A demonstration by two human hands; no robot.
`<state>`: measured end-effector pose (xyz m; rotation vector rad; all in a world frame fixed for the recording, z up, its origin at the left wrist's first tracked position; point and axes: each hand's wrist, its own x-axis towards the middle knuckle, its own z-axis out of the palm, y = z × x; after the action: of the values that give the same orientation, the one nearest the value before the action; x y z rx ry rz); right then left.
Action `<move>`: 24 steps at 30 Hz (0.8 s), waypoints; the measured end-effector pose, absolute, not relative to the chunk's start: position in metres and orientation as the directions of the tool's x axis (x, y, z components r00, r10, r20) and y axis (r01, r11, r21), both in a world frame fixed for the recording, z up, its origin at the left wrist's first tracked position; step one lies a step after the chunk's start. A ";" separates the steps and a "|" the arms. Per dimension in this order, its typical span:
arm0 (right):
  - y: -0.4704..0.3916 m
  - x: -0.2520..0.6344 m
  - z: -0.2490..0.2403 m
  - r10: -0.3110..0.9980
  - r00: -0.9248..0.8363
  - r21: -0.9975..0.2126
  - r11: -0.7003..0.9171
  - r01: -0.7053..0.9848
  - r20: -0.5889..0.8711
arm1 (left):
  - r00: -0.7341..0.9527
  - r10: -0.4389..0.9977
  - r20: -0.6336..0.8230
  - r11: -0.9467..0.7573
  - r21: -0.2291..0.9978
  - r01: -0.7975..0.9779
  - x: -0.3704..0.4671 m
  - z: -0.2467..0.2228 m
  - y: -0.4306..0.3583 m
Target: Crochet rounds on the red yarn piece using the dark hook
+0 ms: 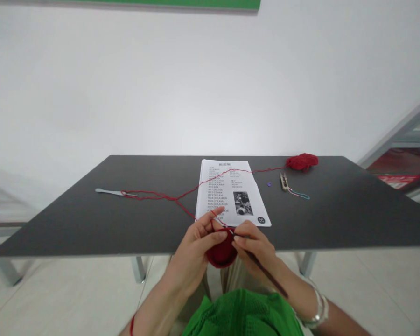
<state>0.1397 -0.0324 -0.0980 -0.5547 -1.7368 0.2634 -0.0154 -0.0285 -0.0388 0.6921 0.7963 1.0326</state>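
My left hand [203, 235] pinches the edge of a round, dark red crochet piece [221, 254] just off the table's front edge. Red yarn [187, 210] passes over its raised index finger. My right hand [254, 245] grips a crochet hook [269, 275] whose dark handle slants down along my forearm. The hook's tip meets the top rim of the crochet piece, between both hands. From the left hand the yarn runs back onto the table, then across the paper to a red yarn ball [302, 162] at the back right.
Beneath the yarn lie printed sheets [227, 191] with a photo. Thread snips [283, 181] with a cord loop and a small purple item [269, 184] lie to the right. At left, a pale, slim tool [108, 191] touches a yarn loop on the dark table [143, 224]. A white wall stands behind.
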 end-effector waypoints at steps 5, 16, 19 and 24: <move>-0.037 0.149 -0.075 0.761 -0.072 -0.764 0.645 -0.024 0.645 | 0.319 0.919 -0.232 0.365 0.806 -0.465 -0.027 -0.035 -0.022; -0.031 0.176 -0.044 0.851 -0.318 -0.908 0.391 -0.149 0.418 | 0.539 0.808 -0.239 0.434 0.859 -0.270 -0.046 -0.032 -0.013; -0.027 0.177 -0.046 0.878 -0.346 -0.933 0.250 -0.258 0.331 | 0.589 0.772 -0.240 0.450 0.860 -0.240 -0.048 -0.031 -0.012; -0.027 0.159 -0.055 0.901 -0.367 -0.817 -0.024 -0.576 0.232 | 0.480 0.862 -0.160 0.308 0.919 -0.246 -0.038 -0.032 -0.017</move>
<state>0.1591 -0.0274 -0.0553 -0.4291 -1.0762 1.6513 -0.0383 -0.0167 -0.0322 0.9910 0.7519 0.8315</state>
